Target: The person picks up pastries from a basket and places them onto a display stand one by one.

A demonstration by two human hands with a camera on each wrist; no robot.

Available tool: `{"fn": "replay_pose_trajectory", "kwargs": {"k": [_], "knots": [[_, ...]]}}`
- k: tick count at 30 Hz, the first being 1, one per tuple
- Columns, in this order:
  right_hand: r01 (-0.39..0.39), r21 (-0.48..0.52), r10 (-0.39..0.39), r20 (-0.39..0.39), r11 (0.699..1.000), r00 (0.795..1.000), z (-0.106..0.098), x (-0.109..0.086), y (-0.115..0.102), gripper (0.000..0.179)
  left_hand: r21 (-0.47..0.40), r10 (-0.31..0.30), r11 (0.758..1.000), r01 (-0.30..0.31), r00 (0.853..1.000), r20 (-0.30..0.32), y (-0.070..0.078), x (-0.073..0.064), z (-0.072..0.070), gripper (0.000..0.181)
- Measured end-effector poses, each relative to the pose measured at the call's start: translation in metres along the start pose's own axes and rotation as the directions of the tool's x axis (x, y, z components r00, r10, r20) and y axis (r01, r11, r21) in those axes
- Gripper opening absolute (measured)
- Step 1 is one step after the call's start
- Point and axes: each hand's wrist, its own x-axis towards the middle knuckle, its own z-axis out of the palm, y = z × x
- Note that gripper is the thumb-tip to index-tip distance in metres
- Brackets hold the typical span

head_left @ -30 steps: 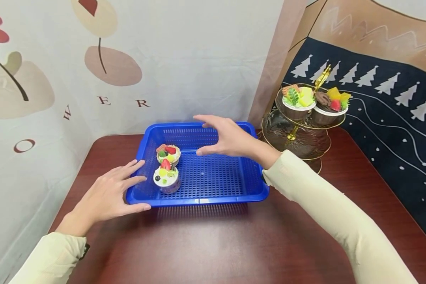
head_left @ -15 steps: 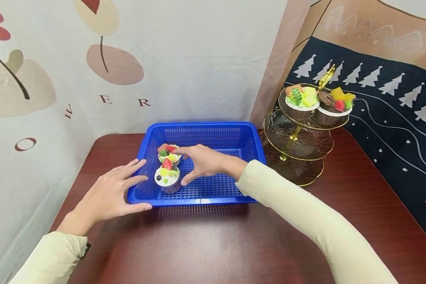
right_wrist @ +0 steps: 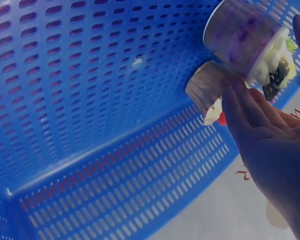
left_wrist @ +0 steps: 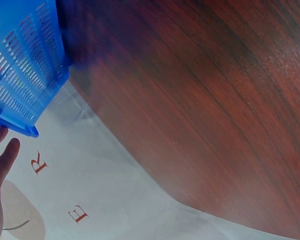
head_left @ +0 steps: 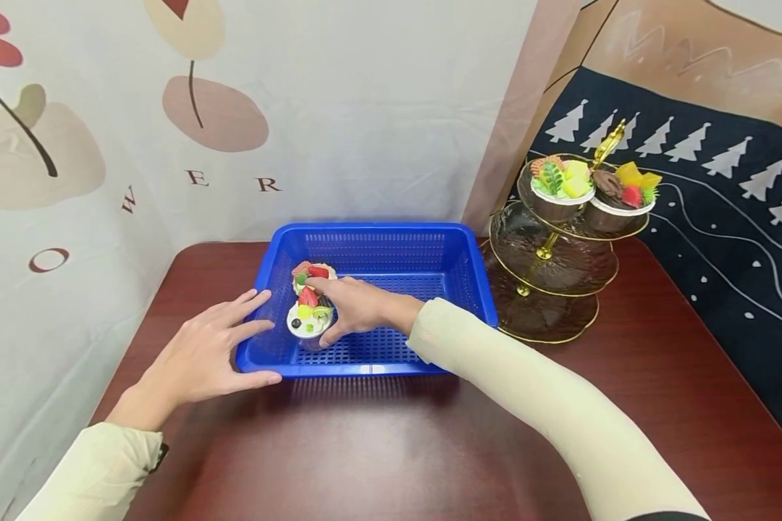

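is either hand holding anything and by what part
Right hand is at the purple dessert cup; whether it grips its side cannot be told. Left hand, fingers straight, grips nothing.

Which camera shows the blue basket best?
The head view: the whole basket fits in frame, though the right sleeve hides one corner. The left wrist view shows only part, from outside; the right wrist view, its inside, close and cut off.

A: How do we hold our left hand (head_left: 195, 354)?
B: Fingers (head_left: 253, 329) spread, thumb (head_left: 257, 379) apart.
A: And our right hand (head_left: 358, 307)?
B: Palm downward, thumb parted from fingers, our right arm (head_left: 528, 398) angled inward.
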Motion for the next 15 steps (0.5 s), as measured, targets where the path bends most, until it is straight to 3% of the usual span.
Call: {"fn": "replay_pose_trajectory", "kwargs": {"k": [8, 15], "knots": [[0.028, 0.011, -0.028, -0.048, 1.000, 0.998, 0.0044, 0.0070, 0.0026, 0.097, -0.009, 0.028, 1.000, -0.028, 0.999, -0.026, -0.0018, -0.0006, 0.0017, 0.076], [-0.005, -0.008, 0.005, -0.026, 1.000, 1.000, 0.0085, 0.0109, 0.0036, 0.096, -0.008, 0.019, 1.000, -0.019, 1.000, -0.018, -0.0017, -0.0009, 0.0011, 0.076]]}}
